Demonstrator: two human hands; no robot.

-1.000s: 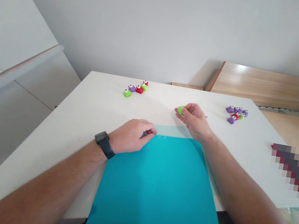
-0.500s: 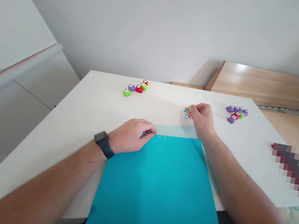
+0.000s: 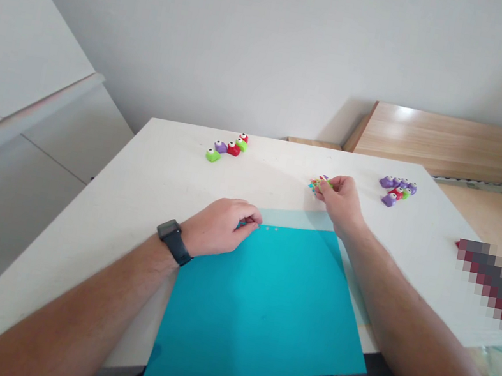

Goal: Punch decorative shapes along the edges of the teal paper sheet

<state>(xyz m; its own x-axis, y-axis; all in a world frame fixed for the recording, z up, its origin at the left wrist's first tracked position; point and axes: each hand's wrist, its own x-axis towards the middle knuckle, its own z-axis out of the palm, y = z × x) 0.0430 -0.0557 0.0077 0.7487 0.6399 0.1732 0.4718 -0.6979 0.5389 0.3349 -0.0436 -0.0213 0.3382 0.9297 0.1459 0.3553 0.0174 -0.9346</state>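
1. A big, flat, bright blue sheet [image 3: 260,300] lies on a white, smooth-topped desk [image 3: 134,187], and its near edge hangs over the desk's near edge.
2. The right hand [image 3: 343,201] is past the far edge of the sheet, near its right corner. Its grip is pinching a small green plastic piece [image 3: 327,184] between thumb and finger. The hand hides most of this piece.
3. A little heap of tiny red, blue and other bright bits [image 3: 314,184] is past the sheet's far edge too, right by the right fingertips.
4. The left hand [image 3: 225,225] lies over the far left corner of the sheet. Its fingers curl in, with the thumb close by. I cannot tell if its grip is pinching something. A black watch with a dark strap [image 3: 173,241] is on that wrist.
5. Two tiny pale dots [image 3: 271,228] sit at the sheet's far edge, just beside the left fingertips.
6. Five shiny plastic toys with big white eyes [image 3: 233,148], green, purple and red, stand in a bunch beyond the sheet's far left corner.
7. More eyed toys, mostly purple with a red and a green one [image 3: 396,193], stand together beyond the sheet's far right corner.
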